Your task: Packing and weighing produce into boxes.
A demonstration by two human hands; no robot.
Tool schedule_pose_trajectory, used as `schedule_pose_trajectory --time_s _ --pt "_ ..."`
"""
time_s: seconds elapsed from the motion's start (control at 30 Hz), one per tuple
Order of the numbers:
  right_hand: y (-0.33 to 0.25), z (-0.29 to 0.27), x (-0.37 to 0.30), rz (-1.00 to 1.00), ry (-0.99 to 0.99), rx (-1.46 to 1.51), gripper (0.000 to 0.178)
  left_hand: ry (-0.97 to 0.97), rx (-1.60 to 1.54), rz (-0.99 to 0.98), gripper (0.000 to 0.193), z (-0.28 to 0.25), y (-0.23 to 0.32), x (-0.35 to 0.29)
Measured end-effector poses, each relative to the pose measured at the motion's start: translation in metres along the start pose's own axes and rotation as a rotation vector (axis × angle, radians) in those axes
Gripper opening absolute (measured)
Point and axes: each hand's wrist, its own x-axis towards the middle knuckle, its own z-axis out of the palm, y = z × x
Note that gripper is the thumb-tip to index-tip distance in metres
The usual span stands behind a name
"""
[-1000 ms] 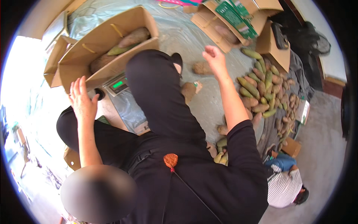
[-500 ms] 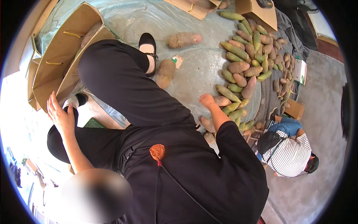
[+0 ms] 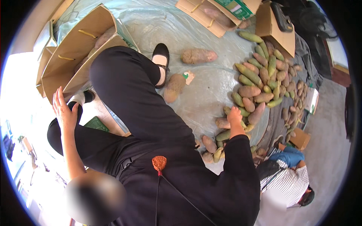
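Observation:
My right hand (image 3: 235, 117) reaches into a pile of long green and pinkish-brown root vegetables, which look like radishes. Its fingers are curled down among them beside a green root (image 3: 226, 110); whatever they grip is hidden. My left hand (image 3: 65, 113), fingers stretched out, is by the lower edge of an open cardboard box (image 3: 69, 47) with yellow cord handles. Pinkish roots (image 3: 105, 37) lie in that box. Two large brownish roots rest on the plastic sheet near my shoe, one farther off (image 3: 199, 56) and one nearer (image 3: 174, 88).
Another open carton (image 3: 201, 15) holding roots stands at the far side, next to a brown box (image 3: 275, 32) with a dark device on top. A co-worker in a striped shirt (image 3: 288, 182) bends at the right. A green crate (image 3: 96, 124) lies beneath my legs.
My right hand has moved right and slightly down onto the pile. My left hand stays by the box, fingers still spread. The view has shifted a little, and the co-worker appears lower.

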Motion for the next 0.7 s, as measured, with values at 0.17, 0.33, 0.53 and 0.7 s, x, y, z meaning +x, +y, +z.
schedule_pose_trajectory --time_s 0.17,0.33,0.53,0.7 --pt "0.016 0.044 0.017 -0.079 0.028 0.038 0.061 -0.04 -0.004 -0.005 0.085 -0.006 0.008 0.005" --pt "-0.007 0.029 0.018 -0.119 -0.112 -0.199 0.06 -0.043 -0.013 -0.043 0.087 -0.007 0.005 0.004" --pt "-0.009 0.048 0.033 -0.118 -0.134 -0.247 0.036 -0.064 0.009 -0.031 0.09 -0.009 0.005 0.005" --pt "-0.014 0.04 0.016 -0.23 -0.039 -0.326 0.039 -0.055 0.009 -0.054 0.09 -0.009 0.005 0.006"
